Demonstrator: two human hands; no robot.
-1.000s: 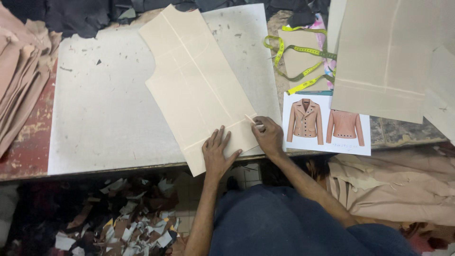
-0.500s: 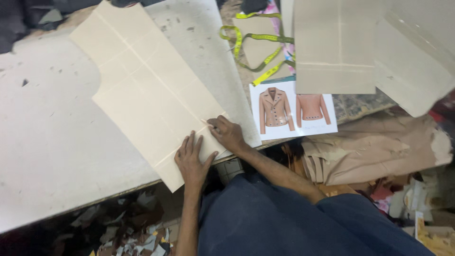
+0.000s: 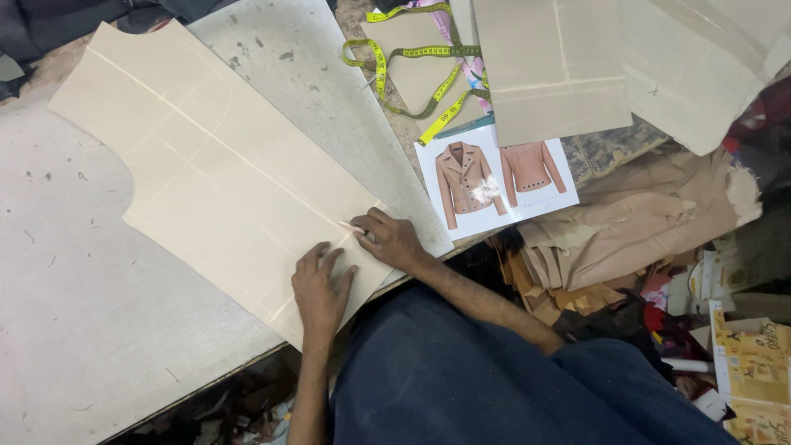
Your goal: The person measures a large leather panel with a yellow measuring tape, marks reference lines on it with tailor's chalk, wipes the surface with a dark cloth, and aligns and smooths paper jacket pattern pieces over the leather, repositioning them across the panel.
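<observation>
On pattern piece (image 3: 222,177) — both hands, unmoved

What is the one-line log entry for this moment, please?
left hand: flat on pattern | right hand: holds chalk, tip on pattern | photo, tape: beside

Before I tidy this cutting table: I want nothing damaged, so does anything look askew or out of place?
The jacket picture sheet hangs partly over the table edge, and the yellow measuring tape lies tangled. Scraps are piled below. The pattern piece lies flat under both hands.
</observation>
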